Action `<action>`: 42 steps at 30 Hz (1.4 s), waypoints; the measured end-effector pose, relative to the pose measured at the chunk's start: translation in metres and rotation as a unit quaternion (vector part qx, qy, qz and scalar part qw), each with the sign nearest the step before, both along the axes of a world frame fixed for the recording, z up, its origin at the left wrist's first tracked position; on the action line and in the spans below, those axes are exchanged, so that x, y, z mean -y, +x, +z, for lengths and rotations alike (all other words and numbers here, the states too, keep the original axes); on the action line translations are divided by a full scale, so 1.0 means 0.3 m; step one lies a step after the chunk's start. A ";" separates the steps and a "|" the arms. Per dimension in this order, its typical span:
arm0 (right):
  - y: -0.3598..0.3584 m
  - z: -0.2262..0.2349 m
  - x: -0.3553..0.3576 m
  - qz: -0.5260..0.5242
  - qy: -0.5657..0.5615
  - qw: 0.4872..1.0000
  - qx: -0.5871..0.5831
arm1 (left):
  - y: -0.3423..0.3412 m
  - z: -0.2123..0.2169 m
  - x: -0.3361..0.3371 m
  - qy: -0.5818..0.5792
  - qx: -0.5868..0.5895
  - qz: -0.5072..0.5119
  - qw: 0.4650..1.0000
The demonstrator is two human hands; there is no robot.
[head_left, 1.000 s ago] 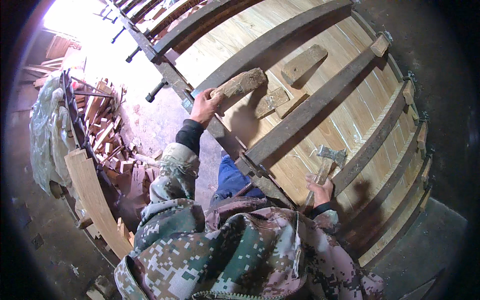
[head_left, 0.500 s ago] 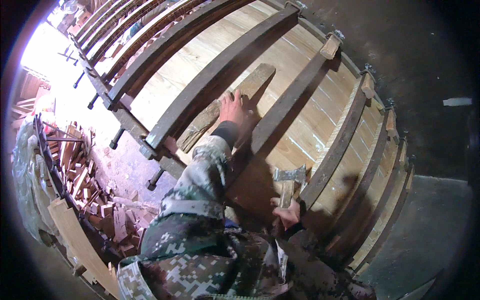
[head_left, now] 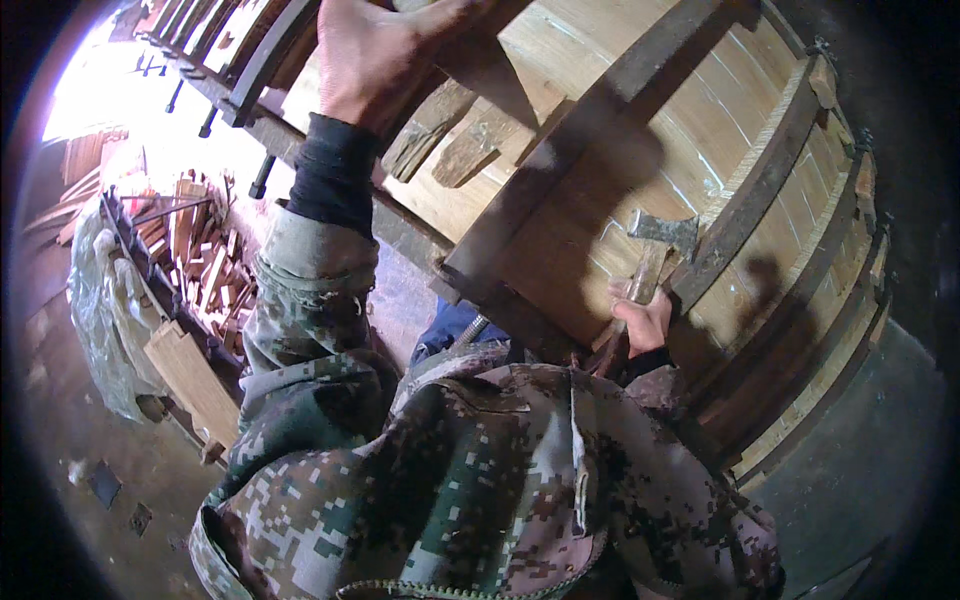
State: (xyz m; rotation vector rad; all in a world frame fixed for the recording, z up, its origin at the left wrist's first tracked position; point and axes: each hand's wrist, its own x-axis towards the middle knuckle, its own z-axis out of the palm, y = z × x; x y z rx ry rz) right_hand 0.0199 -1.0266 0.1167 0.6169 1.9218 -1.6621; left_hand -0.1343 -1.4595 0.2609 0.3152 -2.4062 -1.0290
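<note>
My right hand is closed around the wooden handle of a small hatchet, just below its grey metal head. The hatchet is over the pale wooden panel, beside a dark clamp bar. At the top edge, large and near, my left hand is raised with its thumb along a dark brown edge. Its fingers are hidden or out of view, so what it grips cannot be made out. Below it, two worn wood blocks lie side by side on the panel.
More dark clamp bars cross the panel, with small wood blocks along its far edge. Lower left are heaped wood offcuts, a clear plastic sheet and a pale board. Clamp screws stick out from the near rail.
My left hand has come off the worn wood on the panel and risen to the top edge. The view has shifted; the right hand still holds the hatchet.
</note>
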 end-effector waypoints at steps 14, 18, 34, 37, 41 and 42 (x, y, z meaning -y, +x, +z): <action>-0.021 0.097 0.024 0.084 0.013 0.996 0.006 | 0.009 -0.352 -0.362 -0.085 0.243 -0.025 0.966; -0.008 0.069 -0.004 0.115 0.031 0.993 0.003 | 0.007 -0.407 -0.418 -0.071 0.173 0.054 0.981; -0.295 0.121 -0.132 0.243 0.075 0.966 -0.052 | 0.380 -0.457 -0.672 -0.076 0.168 -0.018 0.983; -0.556 0.260 -0.240 0.182 0.096 0.971 -0.123 | 0.404 -0.456 -0.649 -0.054 0.165 0.015 0.985; -0.917 0.445 -0.277 -0.057 0.000 0.993 -0.101 | 0.430 -0.463 -0.592 -0.029 0.162 0.039 0.986; -0.949 0.420 -0.247 -0.036 -0.055 0.996 -0.054 | 0.436 -0.460 -0.586 -0.024 0.166 0.036 0.985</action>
